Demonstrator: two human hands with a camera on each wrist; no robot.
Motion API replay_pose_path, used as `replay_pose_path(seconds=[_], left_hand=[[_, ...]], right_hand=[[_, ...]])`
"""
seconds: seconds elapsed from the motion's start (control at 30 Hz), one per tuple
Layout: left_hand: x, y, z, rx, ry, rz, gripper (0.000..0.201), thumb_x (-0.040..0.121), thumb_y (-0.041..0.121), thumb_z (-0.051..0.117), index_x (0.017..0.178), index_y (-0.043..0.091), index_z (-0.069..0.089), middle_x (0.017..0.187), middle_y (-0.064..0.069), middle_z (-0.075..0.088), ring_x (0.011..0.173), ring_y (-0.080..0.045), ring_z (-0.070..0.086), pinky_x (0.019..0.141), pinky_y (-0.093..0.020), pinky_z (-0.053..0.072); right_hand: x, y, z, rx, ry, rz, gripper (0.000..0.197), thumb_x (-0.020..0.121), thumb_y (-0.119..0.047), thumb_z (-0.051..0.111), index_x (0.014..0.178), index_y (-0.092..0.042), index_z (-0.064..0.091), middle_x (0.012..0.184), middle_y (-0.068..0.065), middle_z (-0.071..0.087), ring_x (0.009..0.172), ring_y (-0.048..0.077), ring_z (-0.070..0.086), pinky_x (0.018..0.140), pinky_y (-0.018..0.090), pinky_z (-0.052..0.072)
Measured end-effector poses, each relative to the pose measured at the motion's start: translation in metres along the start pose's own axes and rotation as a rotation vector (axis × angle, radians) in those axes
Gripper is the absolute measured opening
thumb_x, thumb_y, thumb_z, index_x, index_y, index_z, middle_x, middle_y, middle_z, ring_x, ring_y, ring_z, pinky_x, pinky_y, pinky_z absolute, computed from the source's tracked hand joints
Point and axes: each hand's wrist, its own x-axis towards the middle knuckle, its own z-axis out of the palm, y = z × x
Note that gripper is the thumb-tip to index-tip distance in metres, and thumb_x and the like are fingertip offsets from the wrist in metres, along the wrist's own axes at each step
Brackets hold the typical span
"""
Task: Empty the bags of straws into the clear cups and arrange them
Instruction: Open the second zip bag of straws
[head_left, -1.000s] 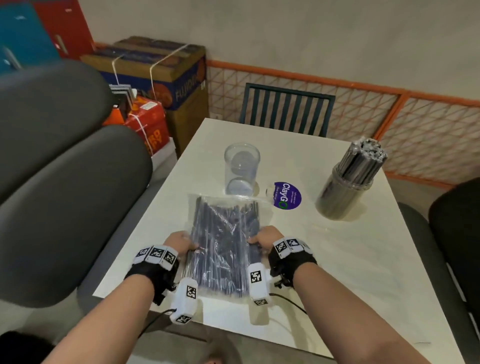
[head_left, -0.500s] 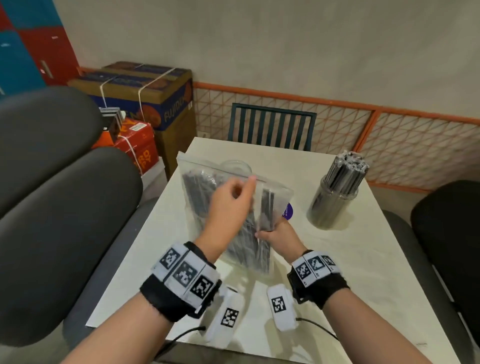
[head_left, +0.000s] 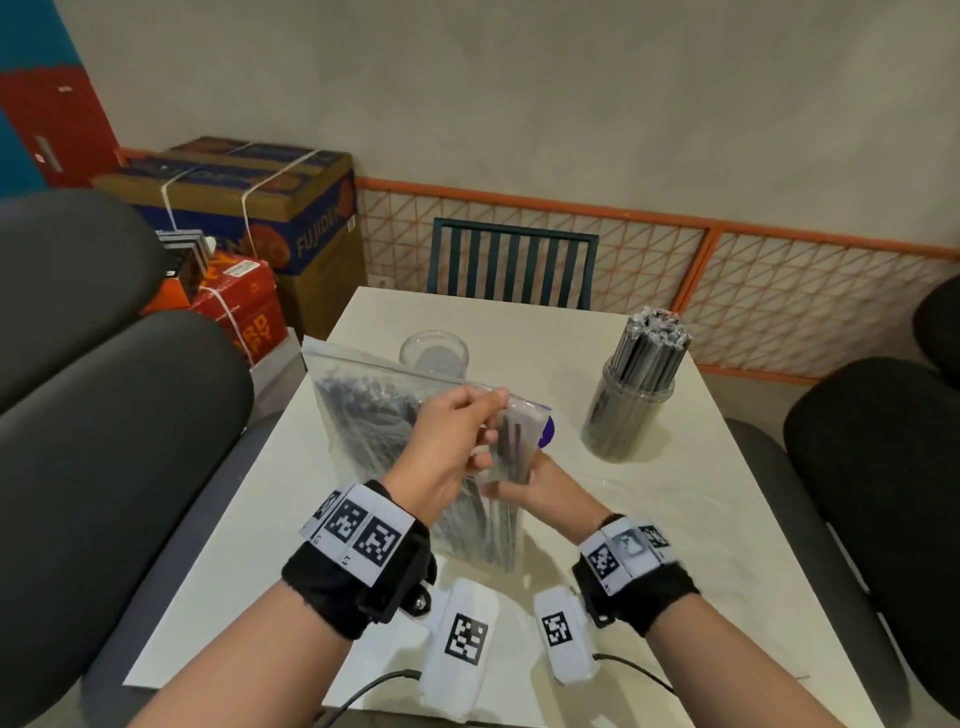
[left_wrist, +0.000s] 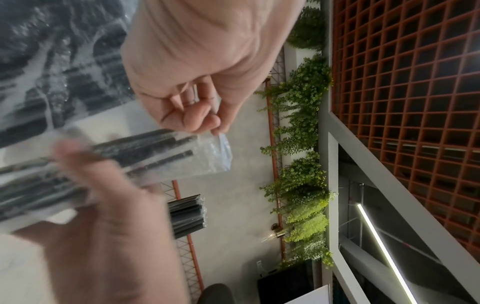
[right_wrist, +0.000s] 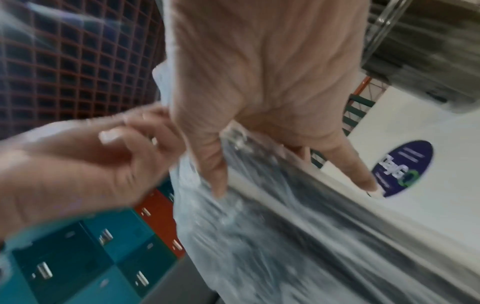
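Observation:
A clear zip bag of black straws (head_left: 374, 426) stands upright over the white table (head_left: 727, 545). My left hand (head_left: 488, 402) pinches the bag's top edge near its right corner. Lower down, my right hand (head_left: 511, 480) grips the bag's right side. In the left wrist view the left fingers (left_wrist: 207, 121) pinch the plastic lip of the bag (left_wrist: 166, 156). In the right wrist view, the right thumb presses into the bag (right_wrist: 285, 226). An empty clear cup (head_left: 434, 353) stands behind the bag. A second clear cup (head_left: 631, 410), packed with upright black straws, stands at the right.
A round purple sticker (head_left: 546, 434) lies on the table, partly behind the bag. A green slatted chair (head_left: 511, 265) stands at the far edge. Dark padded chairs (head_left: 104, 415) flank the table. Cardboard boxes (head_left: 249, 202) are stacked at the back left.
The bag has gone from lying flat under both hands to standing upright above the table. My left hand moved up to its top edge, while my right hand took the right side.

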Motion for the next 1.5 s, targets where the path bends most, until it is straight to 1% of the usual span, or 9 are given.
replay_pose_path(seconds=[0.13, 0.3, 0.5, 0.8, 0.93, 1.03, 1.23, 1.33, 1.5], left_hand=[[-0.001, -0.005, 0.003, 0.041, 0.045, 0.118, 0.022, 0.088, 0.024, 0.061, 0.069, 0.016, 0.055, 0.056, 0.005, 0.043, 0.050, -0.007, 0.041, 0.042, -0.018, 0.034], [-0.001, -0.011, 0.019, 0.050, 0.029, 0.168, 0.020, 0.089, 0.026, 0.060, 0.074, 0.013, 0.059, 0.058, 0.005, 0.045, 0.053, -0.007, 0.044, 0.049, -0.019, 0.036], [0.001, -0.017, 0.028, 0.100, 0.041, 0.196, 0.020, 0.091, 0.024, 0.057, 0.077, 0.011, 0.061, 0.055, 0.008, 0.047, 0.048, -0.003, 0.045, 0.046, -0.017, 0.038], [0.001, -0.026, 0.040, 0.056, 0.042, 0.141, 0.025, 0.093, 0.016, 0.052, 0.069, 0.014, 0.055, 0.061, 0.001, 0.046, 0.052, -0.008, 0.043, 0.048, -0.020, 0.035], [0.000, -0.030, 0.037, 0.112, 0.025, 0.153, 0.025, 0.093, 0.014, 0.051, 0.068, 0.014, 0.053, 0.065, 0.001, 0.051, 0.052, -0.008, 0.047, 0.050, -0.021, 0.037], [-0.004, -0.034, 0.039, 0.138, -0.021, 0.167, 0.025, 0.092, 0.012, 0.052, 0.068, 0.013, 0.052, 0.066, 0.003, 0.055, 0.055, -0.009, 0.051, 0.049, -0.021, 0.038], [0.001, -0.031, 0.031, 0.198, -0.003, 0.162, 0.020, 0.091, 0.018, 0.054, 0.075, 0.011, 0.062, 0.064, 0.002, 0.057, 0.060, -0.010, 0.053, 0.052, -0.023, 0.041], [-0.001, -0.025, 0.028, 0.183, -0.008, 0.114, 0.025, 0.091, 0.022, 0.050, 0.072, 0.013, 0.062, 0.057, 0.002, 0.052, 0.053, -0.011, 0.052, 0.050, -0.023, 0.040], [0.010, -0.009, 0.006, 0.063, 0.169, 0.085, 0.030, 0.097, 0.030, 0.042, 0.076, 0.013, 0.054, 0.053, 0.001, 0.047, 0.044, -0.010, 0.047, 0.042, -0.022, 0.040]], right_hand=[[-0.018, -0.046, -0.034, 0.087, 0.122, -0.106, 0.049, 0.086, -0.014, 0.064, 0.131, -0.020, 0.045, 0.114, -0.001, 0.061, 0.108, 0.010, 0.059, 0.094, 0.026, 0.049], [-0.020, -0.080, -0.050, -0.537, 0.363, -0.341, 0.010, 0.083, -0.024, 0.068, 0.084, -0.014, 0.069, 0.077, -0.003, 0.067, 0.072, 0.008, 0.061, 0.067, 0.007, 0.044], [-0.019, -0.090, -0.063, -0.802, 0.230, -0.318, 0.016, 0.087, -0.024, 0.063, 0.083, -0.010, 0.070, 0.075, -0.003, 0.064, 0.070, 0.012, 0.057, 0.065, 0.016, 0.042], [-0.007, -0.078, -0.066, -0.703, 0.249, -0.057, 0.023, 0.093, -0.018, 0.048, 0.087, -0.001, 0.062, 0.072, 0.001, 0.058, 0.062, 0.014, 0.050, 0.048, 0.014, 0.036], [0.001, -0.076, -0.060, -0.807, 0.213, -0.004, 0.025, 0.095, -0.014, 0.042, 0.093, 0.002, 0.060, 0.087, 0.011, 0.062, 0.081, 0.024, 0.054, 0.057, 0.027, 0.034], [0.006, -0.076, -0.068, -0.787, 0.248, 0.041, 0.019, 0.094, -0.011, 0.040, 0.087, -0.002, 0.055, 0.091, 0.011, 0.062, 0.083, 0.026, 0.054, 0.058, 0.027, 0.034], [0.007, -0.087, -0.067, -0.635, 0.122, -0.017, 0.020, 0.092, -0.030, 0.054, 0.092, -0.012, 0.061, 0.082, -0.003, 0.061, 0.074, 0.011, 0.054, 0.060, 0.020, 0.041], [0.010, -0.087, -0.058, -0.629, 0.074, -0.079, 0.012, 0.092, -0.020, 0.055, 0.091, -0.014, 0.065, 0.084, -0.004, 0.061, 0.072, 0.007, 0.053, 0.061, 0.012, 0.039], [0.013, -0.085, -0.048, -0.610, 0.116, -0.174, 0.013, 0.094, -0.017, 0.051, 0.085, -0.015, 0.060, 0.079, -0.003, 0.059, 0.057, 0.000, 0.042, 0.054, 0.006, 0.036]])
